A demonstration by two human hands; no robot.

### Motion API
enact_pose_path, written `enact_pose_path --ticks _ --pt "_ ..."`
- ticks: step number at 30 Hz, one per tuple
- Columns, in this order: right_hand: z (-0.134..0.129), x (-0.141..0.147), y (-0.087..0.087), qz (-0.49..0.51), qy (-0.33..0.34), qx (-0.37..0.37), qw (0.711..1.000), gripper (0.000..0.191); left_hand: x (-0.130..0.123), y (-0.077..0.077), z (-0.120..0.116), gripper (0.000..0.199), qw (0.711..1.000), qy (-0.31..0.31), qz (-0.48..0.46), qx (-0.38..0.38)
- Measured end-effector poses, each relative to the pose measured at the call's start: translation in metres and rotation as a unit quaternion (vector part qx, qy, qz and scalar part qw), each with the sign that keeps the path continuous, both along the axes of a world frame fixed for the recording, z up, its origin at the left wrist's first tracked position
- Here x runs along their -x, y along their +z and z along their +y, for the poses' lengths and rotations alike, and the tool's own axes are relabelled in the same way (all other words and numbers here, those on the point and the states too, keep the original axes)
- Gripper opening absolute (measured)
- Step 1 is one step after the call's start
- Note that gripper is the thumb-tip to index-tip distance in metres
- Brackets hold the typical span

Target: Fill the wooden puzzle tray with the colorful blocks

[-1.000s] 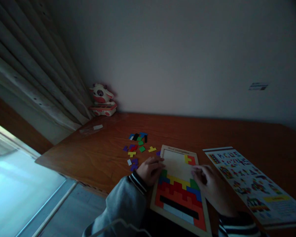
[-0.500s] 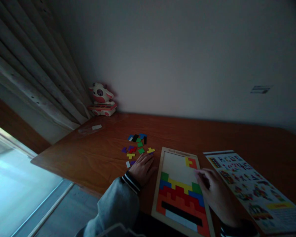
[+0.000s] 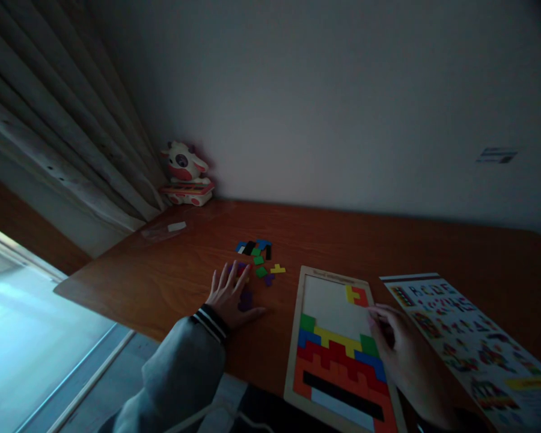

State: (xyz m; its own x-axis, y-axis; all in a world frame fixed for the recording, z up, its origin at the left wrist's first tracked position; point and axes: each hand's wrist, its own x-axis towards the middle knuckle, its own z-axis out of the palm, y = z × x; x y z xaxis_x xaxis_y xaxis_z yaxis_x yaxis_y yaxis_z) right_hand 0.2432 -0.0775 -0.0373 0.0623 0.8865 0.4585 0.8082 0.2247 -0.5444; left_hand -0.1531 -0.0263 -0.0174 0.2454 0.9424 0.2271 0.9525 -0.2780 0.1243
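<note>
My left hand point(image 3: 231, 299) lies with spread fingers over loose pieces on the table, covering some purple and red ones. A purple piece point(image 3: 269, 279), a yellow piece point(image 3: 278, 269) and green pieces point(image 3: 261, 272) are to its right. The wooden puzzle tray point(image 3: 292, 355) has colored pieces fitted in its lower part, and a yellow piece point(image 3: 351, 294) beside a red one point(image 3: 360, 297) at its upper right corner. My right hand point(image 3: 390, 337) is at the tray's right edge, thumb and fingers pinched together; whatever is between them is too small to make out.
A printed pattern sheet point(image 3: 473, 343) lies right of the tray. Blue and black pieces point(image 3: 249, 248) sit farther back. A cow toy point(image 3: 187, 174) stands by the curtain point(image 3: 72, 120), with a clear plastic bag point(image 3: 162, 231) in front.
My left hand has moved left, its fingers now spread, uncovering the purple piece near the yellow one. My right hand stays by the tray's right edge. The view has shifted slightly.
</note>
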Motion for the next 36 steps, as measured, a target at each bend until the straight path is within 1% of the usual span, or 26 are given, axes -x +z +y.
enact_pose_path --ticks 2,4,5,6,7,10,11,13,15,17,19,21,23,27,29,31,32,34,36 --pt "0.000 -0.002 -0.003 0.006 -0.007 0.015 1.000 0.031 -0.010 0.005 0.007 0.106 0.999 -0.047 0.001 -0.019" --pt "-0.001 -0.003 -0.005 0.015 -0.016 0.039 0.999 0.032 -0.019 0.012 0.012 0.095 0.995 -0.096 -0.005 -0.028" --pt "-0.002 -0.004 -0.006 0.020 -0.022 0.051 0.998 0.032 -0.023 0.014 0.014 0.092 0.994 -0.109 -0.009 -0.029" --pt "-0.003 -0.005 -0.006 0.024 -0.029 0.059 0.998 0.032 -0.025 0.015 0.015 0.091 0.994 -0.106 -0.012 -0.028" --pt "-0.004 -0.006 -0.007 0.027 -0.033 0.065 0.997 0.032 -0.026 0.014 0.016 0.094 0.996 -0.086 -0.015 -0.026" --pt "-0.008 -0.011 -0.006 0.031 -0.045 0.062 0.997 0.031 -0.023 0.008 0.017 0.105 0.999 0.010 -0.028 -0.017" --pt "-0.009 -0.014 -0.005 0.033 -0.053 0.057 0.996 0.032 -0.022 0.004 0.018 0.106 0.999 0.027 -0.030 -0.010" --pt "-0.011 -0.022 -0.005 0.036 -0.075 0.056 0.995 0.034 -0.021 -0.001 0.020 0.102 0.999 0.023 -0.031 0.002" --pt "-0.012 -0.031 -0.006 0.041 -0.096 0.066 0.992 0.036 -0.023 -0.004 0.023 0.093 0.999 -0.006 -0.034 0.001" --pt "-0.012 -0.038 -0.008 0.046 -0.101 0.081 0.990 0.039 -0.027 -0.004 0.027 0.084 0.999 -0.027 -0.042 -0.007" --pt "-0.011 -0.040 -0.009 0.042 -0.097 0.085 0.991 0.038 -0.030 -0.003 0.030 0.080 0.998 -0.038 -0.052 -0.014" --pt "-0.008 -0.036 -0.009 0.016 -0.085 0.072 0.994 0.035 -0.033 0.000 0.033 0.079 0.997 -0.055 -0.058 -0.013" --pt "-0.003 -0.027 -0.006 -0.021 -0.064 0.046 0.997 0.032 -0.035 0.003 0.036 0.078 0.995 -0.084 -0.057 -0.006" --pt "0.010 -0.004 0.004 -0.075 -0.023 -0.002 0.997 0.027 -0.037 0.007 0.041 0.071 0.988 -0.147 -0.041 0.012" --pt "0.016 0.007 0.008 -0.092 -0.011 -0.004 0.996 0.027 -0.037 0.008 0.043 0.065 0.985 -0.166 -0.036 0.014" --pt "0.020 0.017 0.010 -0.098 -0.006 0.000 0.995 0.027 -0.037 0.009 0.045 0.062 0.986 -0.164 -0.039 0.006" --pt "0.022 0.021 0.010 -0.094 -0.006 -0.001 0.996 0.028 -0.036 0.009 0.047 0.065 0.987 -0.156 -0.041 0.000" --pt "0.023 0.025 0.007 -0.075 -0.008 -0.007 0.997 0.028 -0.035 0.010 0.053 0.074 0.990 -0.134 -0.041 -0.011" --pt "0.023 0.027 0.004 -0.053 -0.006 -0.013 0.998 0.028 -0.034 0.012 0.063 0.086 0.992 -0.118 -0.033 -0.007"
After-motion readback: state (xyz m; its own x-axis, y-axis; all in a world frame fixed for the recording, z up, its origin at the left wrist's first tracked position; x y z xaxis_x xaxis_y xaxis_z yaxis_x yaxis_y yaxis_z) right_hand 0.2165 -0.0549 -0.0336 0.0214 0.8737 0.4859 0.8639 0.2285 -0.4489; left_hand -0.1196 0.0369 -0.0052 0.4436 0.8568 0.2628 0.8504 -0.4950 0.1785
